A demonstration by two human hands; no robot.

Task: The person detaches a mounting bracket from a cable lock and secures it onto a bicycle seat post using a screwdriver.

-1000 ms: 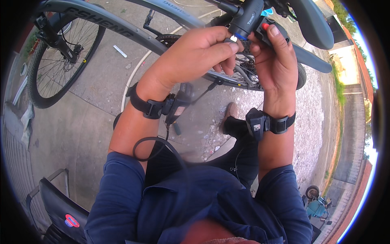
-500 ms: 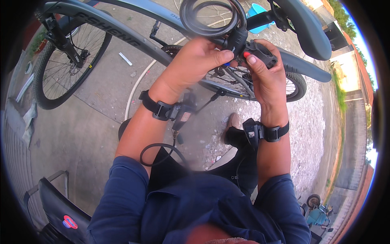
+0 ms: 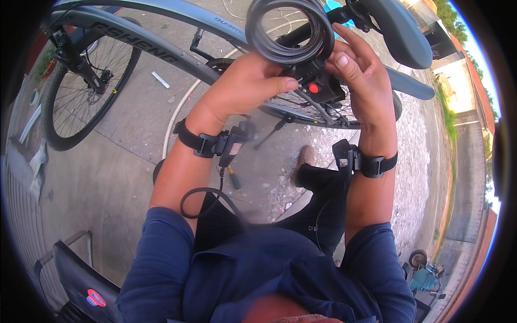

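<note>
Hands (image 3: pixel 242 82) hold a coiled cable lock (image 3: pixel 291 55), blue tub (image 3: pixel 330 6) partly hidden beyond.

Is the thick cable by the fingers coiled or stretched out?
Coiled: the thick cable makes a ring of overlapping loops beside the left hand.

The coiled cable lock (image 3: pixel 291 55) has a smooth, glossy plastic sheath. Just below it, the bracket (image 3: pixel 329 96) looks like hard black plastic, its button (image 3: pixel 313 88) smooth red plastic. Left of the lock, the bicycle frame (image 3: pixel 191 62) is smooth painted metal with a satin sheen; farther left, the front tyre (image 3: pixel 51 118) is matt, knobbly rubber. Right of the lock, the saddle (image 3: pixel 396 37) has a smooth, matt cover. Well below the lock, the person's shirt (image 3: pixel 264 253) is matt, creased cloth.
</note>
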